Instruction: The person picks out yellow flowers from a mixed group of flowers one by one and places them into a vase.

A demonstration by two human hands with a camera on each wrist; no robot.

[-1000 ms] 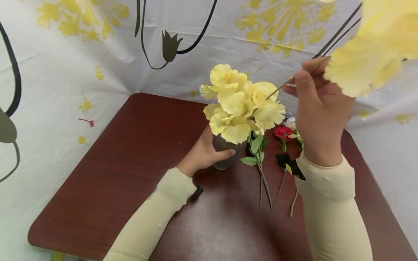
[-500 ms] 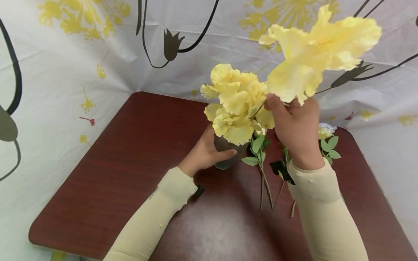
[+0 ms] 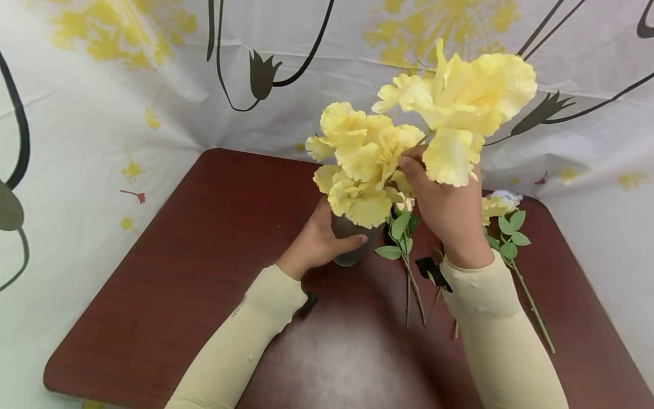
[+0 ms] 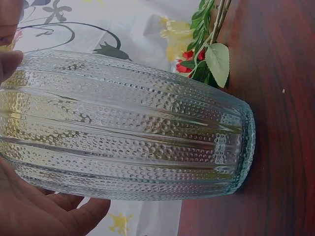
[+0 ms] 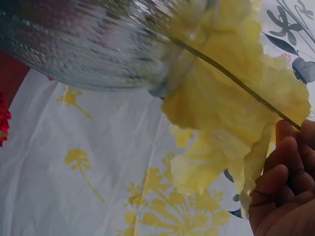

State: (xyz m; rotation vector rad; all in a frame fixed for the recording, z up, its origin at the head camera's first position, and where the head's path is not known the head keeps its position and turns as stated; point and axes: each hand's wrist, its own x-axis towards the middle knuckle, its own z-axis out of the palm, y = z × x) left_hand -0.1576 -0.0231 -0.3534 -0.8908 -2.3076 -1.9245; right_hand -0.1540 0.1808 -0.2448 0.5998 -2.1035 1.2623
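My left hand (image 3: pixel 319 238) grips the side of a textured clear glass vase (image 4: pixel 147 128) standing on the table, thumb in front. Several ruffled yellow artificial flowers (image 3: pixel 357 165) crowd above its mouth. In my right hand (image 3: pixel 452 216), thumb and fingers pinch the stem (image 5: pixel 231 76) of another yellow flower (image 3: pixel 460 108). That stem slants down into the vase mouth in the right wrist view, while its bloom stands above my right hand, higher than the others. The lower end of the stem is lost behind the patterned glass.
Right of the vase lies a pale pink flower with green leaves (image 3: pixel 401 227). A white flower (image 3: pixel 506 199) and a long leafy stem lie farther right. Red flowers (image 4: pixel 184 64) show in the left wrist view. Printed white sheeting (image 3: pixel 168 113) hangs behind the table (image 3: pixel 153 272).
My right hand has moved left and down toward the vase, bringing the yellow flower from the upper right to just above the others. The left hand keeps its hold on the vase.
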